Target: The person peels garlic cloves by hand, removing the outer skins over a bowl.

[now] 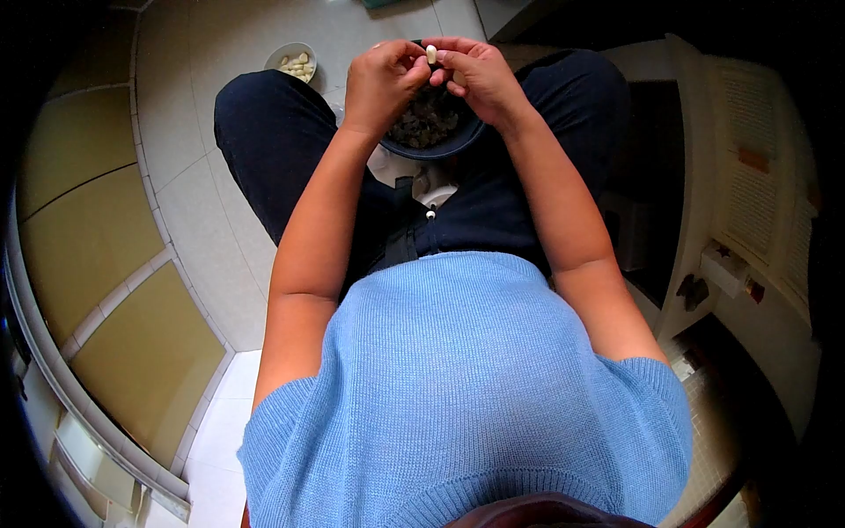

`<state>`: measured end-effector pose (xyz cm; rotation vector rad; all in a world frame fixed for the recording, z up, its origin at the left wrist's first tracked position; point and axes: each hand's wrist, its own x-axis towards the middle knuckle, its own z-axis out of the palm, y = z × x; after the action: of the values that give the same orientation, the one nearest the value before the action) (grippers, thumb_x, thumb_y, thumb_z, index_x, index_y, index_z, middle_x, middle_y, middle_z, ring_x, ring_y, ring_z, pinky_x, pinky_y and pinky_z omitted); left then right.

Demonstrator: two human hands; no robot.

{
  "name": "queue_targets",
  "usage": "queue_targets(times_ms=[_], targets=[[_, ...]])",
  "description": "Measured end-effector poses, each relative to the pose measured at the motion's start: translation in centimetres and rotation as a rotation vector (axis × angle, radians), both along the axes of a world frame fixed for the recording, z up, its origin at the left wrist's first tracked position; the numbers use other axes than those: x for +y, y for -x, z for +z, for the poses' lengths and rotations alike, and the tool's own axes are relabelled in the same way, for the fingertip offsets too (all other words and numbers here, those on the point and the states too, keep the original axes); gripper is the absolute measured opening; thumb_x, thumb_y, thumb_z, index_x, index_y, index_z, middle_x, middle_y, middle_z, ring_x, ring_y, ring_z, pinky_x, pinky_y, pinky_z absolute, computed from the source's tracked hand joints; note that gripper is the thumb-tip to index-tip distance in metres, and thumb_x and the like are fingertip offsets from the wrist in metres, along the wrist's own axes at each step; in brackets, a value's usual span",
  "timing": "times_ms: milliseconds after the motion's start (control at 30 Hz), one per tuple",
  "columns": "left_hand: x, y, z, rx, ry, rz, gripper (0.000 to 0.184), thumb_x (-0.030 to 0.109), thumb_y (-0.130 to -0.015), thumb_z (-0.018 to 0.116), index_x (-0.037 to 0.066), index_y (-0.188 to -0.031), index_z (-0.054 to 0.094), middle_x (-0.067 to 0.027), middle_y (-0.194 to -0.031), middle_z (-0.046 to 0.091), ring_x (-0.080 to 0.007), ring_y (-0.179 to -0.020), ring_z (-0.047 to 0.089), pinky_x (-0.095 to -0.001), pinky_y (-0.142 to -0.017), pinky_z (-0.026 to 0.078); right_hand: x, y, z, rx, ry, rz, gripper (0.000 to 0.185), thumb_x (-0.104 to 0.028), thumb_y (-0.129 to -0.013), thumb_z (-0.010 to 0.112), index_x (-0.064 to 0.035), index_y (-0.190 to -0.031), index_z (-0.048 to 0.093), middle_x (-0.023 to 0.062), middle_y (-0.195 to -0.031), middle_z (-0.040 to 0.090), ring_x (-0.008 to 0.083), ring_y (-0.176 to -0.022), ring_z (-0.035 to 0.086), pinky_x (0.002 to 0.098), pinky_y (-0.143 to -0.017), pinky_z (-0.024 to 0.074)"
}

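Between my two hands, over a dark basin (444, 148), is a pale peeled garlic clove (431, 55). My left hand (383, 84) closes on the clove's left side with thumb and fingertips. From the other side my right hand (482, 77) pinches it between thumb and index finger, its other fingers curled below. Dark, papery scraps (424, 123) lie in the basin between my knees; my hands hide the basin's far part. A small white bowl (312, 53) with several pale cloves (297, 67) stands on the floor beyond my left knee.
My bent legs in dark trousers (273, 132) flank the basin. Light floor tiles (207, 114) extend to the left, bordered by olive-coloured panels (145, 370). Dark furniture (647, 176) stands close on the right. Part of a green object (380, 3) shows at the top edge.
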<state>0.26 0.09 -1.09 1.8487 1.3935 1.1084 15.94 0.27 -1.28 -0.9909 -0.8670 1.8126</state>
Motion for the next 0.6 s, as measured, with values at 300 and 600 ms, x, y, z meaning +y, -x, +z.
queue_targets(times_ms=[300, 600], targets=[[-0.07, -0.06, 0.44, 0.186, -0.082, 0.009, 0.013, 0.015, -0.074, 0.064, 0.003, -0.077, 0.063, -0.0119, -0.072, 0.063, -0.0219, -0.064, 0.062, -0.0302, -0.060, 0.049, 0.01, -0.13, -0.09, -0.002, 0.008, 0.020, 0.023, -0.005, -0.085, 0.054, 0.0045, -0.106, 0.057, 0.0079, -0.083, 0.063, 0.0084, -0.062, 0.060, 0.0154, -0.044, 0.0397], [0.02, 0.36, 0.10, 0.033, 0.011, -0.021, 0.016, 0.016, -0.079, 0.063, 0.000, -0.082, 0.063, -0.0103, -0.072, 0.063, -0.0142, -0.061, 0.059, -0.0260, -0.058, 0.047, -0.09, -0.08, 0.15, -0.004, 0.007, -0.001, 0.024, -0.006, -0.085, 0.056, 0.0044, -0.106, 0.057, 0.0070, -0.082, 0.063, 0.0077, -0.061, 0.059, 0.0150, -0.044, 0.0393]])
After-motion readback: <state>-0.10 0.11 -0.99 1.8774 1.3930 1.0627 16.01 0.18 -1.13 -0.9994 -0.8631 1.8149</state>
